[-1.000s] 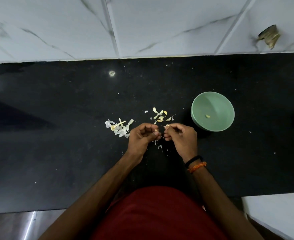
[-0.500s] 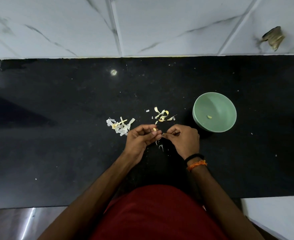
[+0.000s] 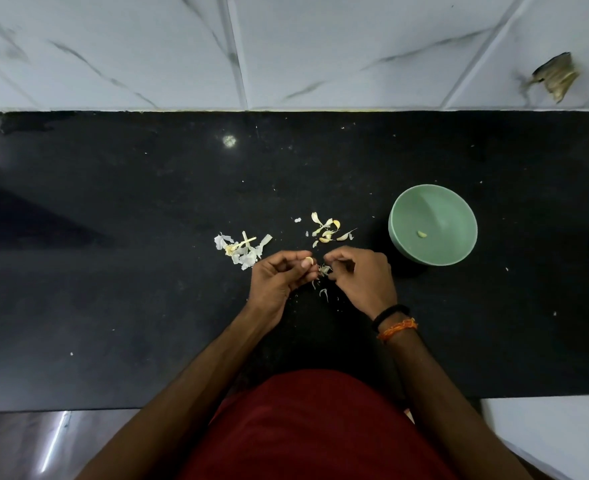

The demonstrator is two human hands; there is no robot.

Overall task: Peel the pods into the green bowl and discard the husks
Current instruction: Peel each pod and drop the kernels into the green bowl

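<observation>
My left hand (image 3: 279, 280) pinches a pod (image 3: 308, 261) at its fingertips; my right hand (image 3: 362, 277), just beside, pinches a husk (image 3: 324, 270). The green bowl (image 3: 432, 225) sits on the desk (image 3: 113, 202), right of both hands

1. Worktop (image 3: 113, 306): black polished stone, glossy, showed a light reflection and pale specks.
2. Wall tiles (image 3: 321, 46): white marble-look with grey veins, smooth, slight sheen.
3. Green bowl (image 3: 404, 206): looked like plastic, smooth, matt-satin inside.
4. Husks (image 3: 243, 249): thin, papery, dry, whitish and crinkled.
5. Second husk pile (image 3: 327, 228): papery too, more yellow.
6. Shirt (image 3: 314, 427): dark red cloth, matt.
7. Wrist bands (image 3: 395, 323): black cord and orange thread, fibrous.
</observation>
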